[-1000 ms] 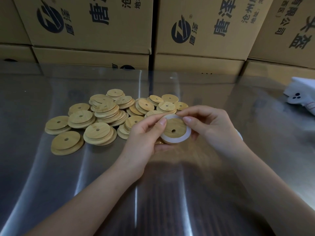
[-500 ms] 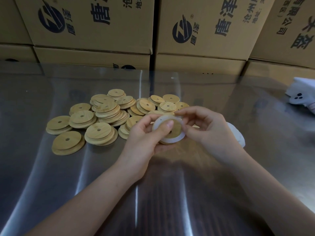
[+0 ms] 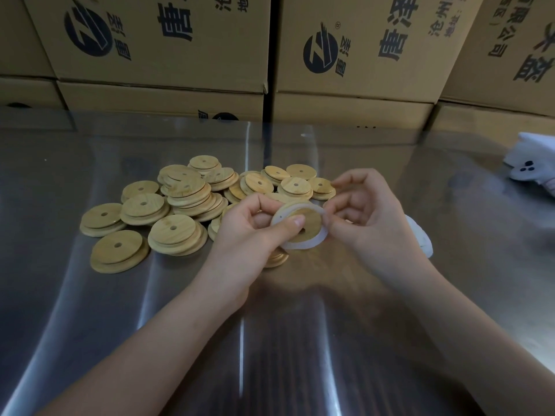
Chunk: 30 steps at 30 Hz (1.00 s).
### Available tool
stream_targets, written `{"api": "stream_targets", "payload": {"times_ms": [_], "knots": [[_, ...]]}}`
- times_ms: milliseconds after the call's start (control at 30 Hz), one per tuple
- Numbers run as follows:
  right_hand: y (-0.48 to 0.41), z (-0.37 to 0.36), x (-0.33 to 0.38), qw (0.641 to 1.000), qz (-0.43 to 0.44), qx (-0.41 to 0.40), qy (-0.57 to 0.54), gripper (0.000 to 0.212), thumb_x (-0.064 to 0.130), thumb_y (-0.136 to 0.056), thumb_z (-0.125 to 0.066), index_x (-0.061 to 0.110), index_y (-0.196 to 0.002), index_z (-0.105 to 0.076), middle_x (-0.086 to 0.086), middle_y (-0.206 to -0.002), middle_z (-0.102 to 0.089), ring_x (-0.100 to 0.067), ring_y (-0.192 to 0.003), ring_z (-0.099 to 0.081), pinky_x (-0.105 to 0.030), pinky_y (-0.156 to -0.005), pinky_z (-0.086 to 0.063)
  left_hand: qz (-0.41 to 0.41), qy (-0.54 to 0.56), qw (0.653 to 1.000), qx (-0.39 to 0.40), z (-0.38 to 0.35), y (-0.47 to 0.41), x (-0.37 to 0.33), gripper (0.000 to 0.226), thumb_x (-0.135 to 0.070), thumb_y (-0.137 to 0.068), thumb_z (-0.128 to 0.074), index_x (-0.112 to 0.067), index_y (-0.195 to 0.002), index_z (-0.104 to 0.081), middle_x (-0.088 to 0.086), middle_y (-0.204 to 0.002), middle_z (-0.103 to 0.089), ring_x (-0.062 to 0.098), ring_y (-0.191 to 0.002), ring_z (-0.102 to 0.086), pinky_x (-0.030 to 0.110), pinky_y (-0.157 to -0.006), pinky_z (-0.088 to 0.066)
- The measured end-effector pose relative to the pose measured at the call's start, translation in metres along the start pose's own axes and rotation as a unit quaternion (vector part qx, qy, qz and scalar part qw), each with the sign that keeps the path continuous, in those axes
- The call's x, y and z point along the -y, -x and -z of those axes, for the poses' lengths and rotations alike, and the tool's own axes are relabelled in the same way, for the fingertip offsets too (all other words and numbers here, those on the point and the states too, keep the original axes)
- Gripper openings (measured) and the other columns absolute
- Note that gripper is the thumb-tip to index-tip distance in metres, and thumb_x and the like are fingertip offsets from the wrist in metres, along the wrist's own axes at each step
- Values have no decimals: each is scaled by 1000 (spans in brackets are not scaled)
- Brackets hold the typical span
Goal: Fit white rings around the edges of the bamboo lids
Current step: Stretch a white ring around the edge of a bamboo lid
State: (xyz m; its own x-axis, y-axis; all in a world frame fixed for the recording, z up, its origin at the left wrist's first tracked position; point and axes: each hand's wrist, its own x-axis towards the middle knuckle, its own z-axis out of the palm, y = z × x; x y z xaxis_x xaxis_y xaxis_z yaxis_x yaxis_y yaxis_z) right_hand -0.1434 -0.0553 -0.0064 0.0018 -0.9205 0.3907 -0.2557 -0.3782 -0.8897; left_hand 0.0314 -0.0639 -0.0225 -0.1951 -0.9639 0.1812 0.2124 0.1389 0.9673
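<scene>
Left carton point(image 3: 150, 64): black round logo with a stylised Z, then a large "唐", cropped at the top. Middle carton point(image 3: 360, 82): same logo with an ® mark, large "唐泽", smaller "沧州" and "地址" beside it, the rest cut off. Right carton point(image 3: 480, 73): "有限公司" plus big cropped characters I can't read; lower carton point(image 3: 162, 100) shows only a logo's top edge.

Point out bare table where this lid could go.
Bare table: front left, between lid pile and near edge; far strip between pile and cardboard boxes; right, between spare white rings and white object. Crowded: lid pile, around left hand and right hand.
</scene>
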Motion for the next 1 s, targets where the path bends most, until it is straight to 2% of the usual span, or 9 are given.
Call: {"api": "stream_targets", "payload": {"times_ms": [133, 267, 367, 533, 600, 733, 833, 933, 1000], "knots": [[-2, 5, 4, 1000, -9, 11, -11, 42, -8, -81, -69, 24, -99, -46, -2, -74, -69, -16, -64, -64, -40, -70, -57, -4, 17, 1000, -8, 0, 0, -3, 16, -9, -81, -72, -9, -93, -62, 6, -80, -76, 12, -72, -71, 20, -61, -54], [-6, 12, 8, 997, -49, 43, -51, 42, -13, -80, -67, 17, -99, -45, -8, -72, -71, -16, -62, -68, -29, -63, -58, 11, 43, 999, -23, -3, 1, -1, 14, -10, -80, -71, -13, -90, -61, 7, -85, -76, 16, -80, -73, 32, -75, -58], [-6, 14, 9, 994, -78, 44, -63, 36, -13, -80, -67, 12, -96, -46, -10, -71, -71, -19, -62, -69, -30, -62, -59, 20, 47, 998, -31, -5, 3, 2, 14, -5, -85, -67, -15, -91, -60, 7, -88, -76, 19, -85, -73, 40, -83, -56], [-4, 13, 10, 989, -134, 19, -66, 21, -1, -82, -72, 7, -88, -54, -19, -72, -70, -25, -61, -68, -35, -58, -60, -11, -6, 1000, 7, -6, 4, 4, 44, 3, -90, -61, -33, -115, -56, 1, -98, -74, 15, -85, -70, 31, -69, -56], [-4, 13, 10, 985, -156, 20, -68, 16, 3, -81, -74, 5, -83, -59, -18, -70, -70, -26, -60, -68, -35, -56, -60, -37, -45, 998, 19, -6, 5, 4, 58, 6, -92, -58, -44, -121, -58, -1, -102, -71, 15, -87, -67, 32, -72, -56], [-1, 10, 11, 990, -137, 7, -44, 12, 3, -80, -75, 5, -79, -63, -15, -67, -70, -24, -58, -69, -31, -56, -60, -74, -109, 991, 11, -8, 6, 0, 46, 7, -90, -58, -32, -109, -71, -6, -108, -72, 15, -101, -67, 36, -95, -55], [3, 4, 9, 995, -97, -6, 4, 18, -2, -79, -74, 14, -75, -67, -5, -67, -70, -25, -63, -70, -31, -64, -61, -71, -110, 991, -33, -8, 6, -1, 37, 3, -85, -67, -30, -97, -75, -11, -101, -74, 7, -97, -69, 30, -90, -56], [5, -6, 5, 995, -97, -13, 23, 20, -2, -78, -72, 16, -73, -68, -10, -72, -71, -34, -73, -70, -43, -72, -61, -83, -111, 988, -61, -8, 6, -1, 32, 1, -83, -71, -28, -94, -75, -13, -96, -75, 5, -92, -70, 27, -83, -59], [6, -10, 4, 991, -129, -21, -5, 13, 2, -80, -72, 12, -74, -68, -15, -73, -71, -30, -72, -71, -41, -67, -62, -100, -127, 985, -60, -9, 7, -1, 31, 1, -83, -71, -28, -93, -74, -15, -95, -74, 4, -90, -70, 25, -80, -59]]}}
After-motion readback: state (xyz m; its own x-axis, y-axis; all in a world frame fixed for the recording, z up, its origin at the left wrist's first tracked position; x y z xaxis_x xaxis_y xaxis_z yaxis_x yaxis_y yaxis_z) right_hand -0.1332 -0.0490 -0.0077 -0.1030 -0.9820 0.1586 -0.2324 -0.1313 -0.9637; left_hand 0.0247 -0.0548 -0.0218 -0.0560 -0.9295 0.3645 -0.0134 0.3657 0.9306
